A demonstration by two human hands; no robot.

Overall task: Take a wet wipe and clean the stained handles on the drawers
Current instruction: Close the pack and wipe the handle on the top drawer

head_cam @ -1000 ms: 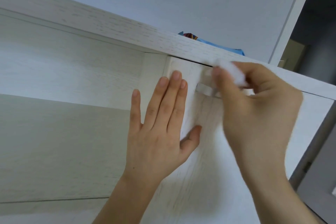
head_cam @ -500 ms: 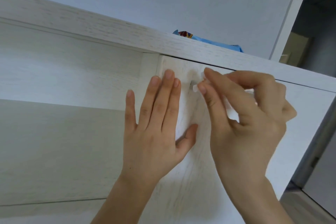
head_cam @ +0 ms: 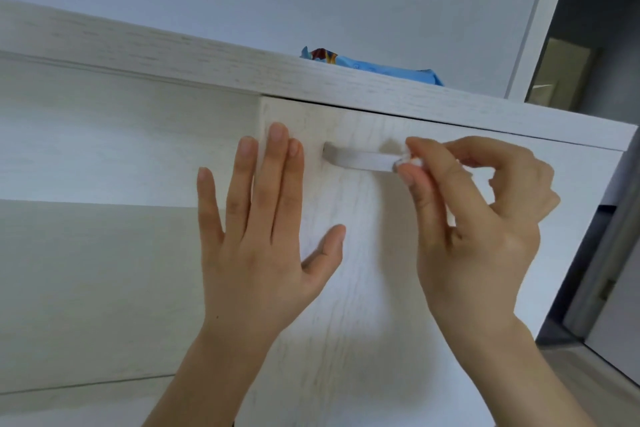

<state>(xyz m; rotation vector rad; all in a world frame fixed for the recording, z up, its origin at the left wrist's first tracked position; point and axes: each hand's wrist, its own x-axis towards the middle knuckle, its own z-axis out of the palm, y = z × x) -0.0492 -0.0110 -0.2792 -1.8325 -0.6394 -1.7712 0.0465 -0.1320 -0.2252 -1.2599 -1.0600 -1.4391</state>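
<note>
The left hand is lying flat against the drawer front, blocking the approach from the left of the handle. The right hand is covering the handle's right end, leaving its middle stretch exposed. The cabinet top is overhanging just above.

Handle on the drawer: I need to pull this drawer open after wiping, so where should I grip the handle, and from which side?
Probably grip the handle at its bare middle, fingers coming from below. It is a flat bar standing off the drawer front, and the right hand pinching the wipe covers its right end.
</note>
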